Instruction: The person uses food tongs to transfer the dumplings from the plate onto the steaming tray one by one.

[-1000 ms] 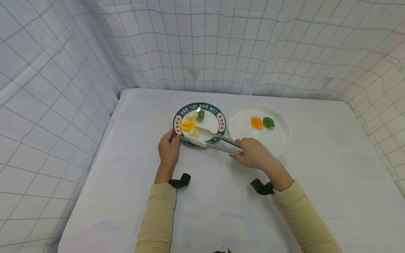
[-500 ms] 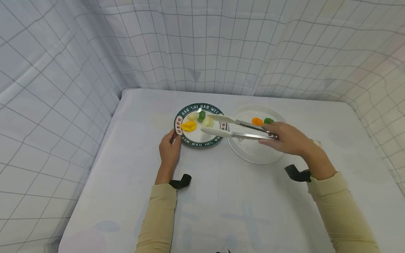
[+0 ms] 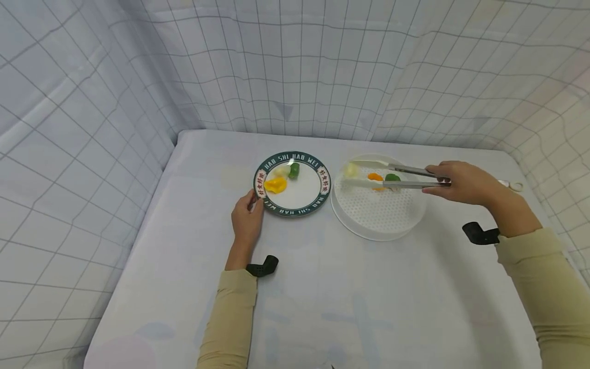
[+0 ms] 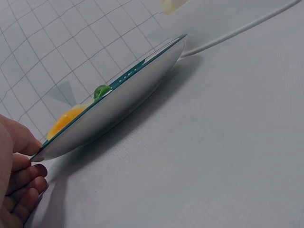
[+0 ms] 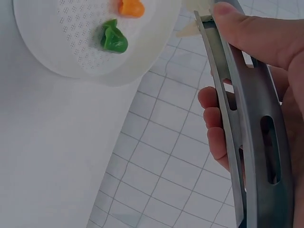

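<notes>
My left hand (image 3: 247, 220) pinches the left rim of a green-bordered white plate (image 3: 301, 200), thumb on top and fingers beneath in the left wrist view. Yellow (image 3: 275, 185), green (image 3: 294, 170) and pale dumplings (image 3: 280, 171) lie together on its left half. Over at the right, my right hand (image 3: 467, 183) grips metal tongs (image 3: 410, 185) with pale tips. Between those tips is a pale dumpling (image 3: 351, 170), above the left part of a white perforated tray (image 3: 380, 218). Orange (image 5: 131, 7) and green dumplings (image 5: 114, 39) rest in the tray, partly behind the tongs in the head view.
Plate and tray stand side by side on a white-covered table (image 3: 313, 287), toward its far edge. Behind and at the sides hangs a white grid-patterned cloth (image 3: 299, 66). The tongs' handle end (image 3: 511, 185) sticks out behind my right wrist.
The tongs have taken the pale dumpling from the plate and carried it right, over the tray, as my right hand moved right and farther back. My left hand stays at the plate's rim.
</notes>
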### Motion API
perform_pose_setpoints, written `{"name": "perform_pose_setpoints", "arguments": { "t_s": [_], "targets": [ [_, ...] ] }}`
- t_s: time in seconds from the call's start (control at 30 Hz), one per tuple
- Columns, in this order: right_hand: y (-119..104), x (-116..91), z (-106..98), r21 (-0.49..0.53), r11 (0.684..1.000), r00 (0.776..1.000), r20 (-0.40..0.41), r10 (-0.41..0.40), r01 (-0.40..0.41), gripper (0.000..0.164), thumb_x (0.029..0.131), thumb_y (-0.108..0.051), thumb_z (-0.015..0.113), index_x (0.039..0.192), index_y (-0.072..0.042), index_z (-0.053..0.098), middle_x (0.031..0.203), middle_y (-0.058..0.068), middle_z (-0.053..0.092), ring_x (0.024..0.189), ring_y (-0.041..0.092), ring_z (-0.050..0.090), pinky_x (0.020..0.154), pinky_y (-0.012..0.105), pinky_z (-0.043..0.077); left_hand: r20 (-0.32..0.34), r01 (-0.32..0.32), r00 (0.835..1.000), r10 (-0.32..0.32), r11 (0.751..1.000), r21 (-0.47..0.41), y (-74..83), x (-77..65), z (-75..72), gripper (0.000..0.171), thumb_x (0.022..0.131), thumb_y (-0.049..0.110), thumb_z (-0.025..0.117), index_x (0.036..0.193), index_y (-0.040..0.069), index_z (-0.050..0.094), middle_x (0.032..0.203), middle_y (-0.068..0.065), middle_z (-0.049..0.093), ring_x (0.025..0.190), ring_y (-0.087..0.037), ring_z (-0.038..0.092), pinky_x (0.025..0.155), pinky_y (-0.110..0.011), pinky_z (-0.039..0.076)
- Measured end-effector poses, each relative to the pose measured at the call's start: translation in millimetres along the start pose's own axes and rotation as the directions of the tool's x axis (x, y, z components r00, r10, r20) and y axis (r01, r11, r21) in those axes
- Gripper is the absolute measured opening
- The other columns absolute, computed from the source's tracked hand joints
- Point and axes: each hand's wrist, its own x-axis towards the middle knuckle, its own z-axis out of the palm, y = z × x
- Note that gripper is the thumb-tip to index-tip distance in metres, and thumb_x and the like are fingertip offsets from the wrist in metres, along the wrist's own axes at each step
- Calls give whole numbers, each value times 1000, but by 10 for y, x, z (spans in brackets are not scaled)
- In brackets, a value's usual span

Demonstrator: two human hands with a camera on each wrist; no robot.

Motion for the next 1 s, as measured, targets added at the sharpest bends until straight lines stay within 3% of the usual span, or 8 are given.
{"name": "perform_pose_setpoints", "arguments": {
  "t_s": [0.13, 0.33, 0.67, 1.0],
  "targets": [
    [45, 43, 29, -45, 999, 1000, 26, -17, 18, 48, 81, -24, 70, 115, 8, 58, 83, 7, 59, 73, 22, 57, 63, 41, 49, 3, -2, 1000, 2, 1000, -8, -11, 0, 4, 42, 92, 16, 55, 131, 0, 48, 115, -13, 56, 108, -20, 51, 96, -29, 40],
    [89, 114, 92, -61, 998, 997, 81, 6, -1, 49, 81, -25, 69, 115, 8, 58, 79, 4, 57, 68, 18, 51, 60, 38, 46, 18, 16, 1000, -16, 1000, 3, -18, -7, 7, 44, 92, 18, 55, 132, 2, 47, 117, -11, 56, 109, -19, 50, 96, -30, 40],
    [133, 177, 106, -89, 996, 995, 98, -1, 9, 52, 81, -27, 70, 115, 10, 57, 79, 6, 57, 68, 19, 51, 59, 38, 46, 13, 16, 1000, -16, 1000, 20, -23, 5, 14, 45, 92, 21, 56, 132, 2, 47, 117, -10, 56, 109, -18, 50, 96, -29, 39],
    [169, 253, 77, -47, 999, 991, 128, 30, -24, 53, 81, -27, 70, 117, 10, 56, 79, 5, 56, 67, 18, 46, 59, 36, 42, 1, 17, 1000, -17, 1000, 18, -19, 5, 9, 45, 92, 20, 56, 132, 2, 47, 116, -10, 56, 108, -18, 50, 96, -29, 40]
  ]
}}
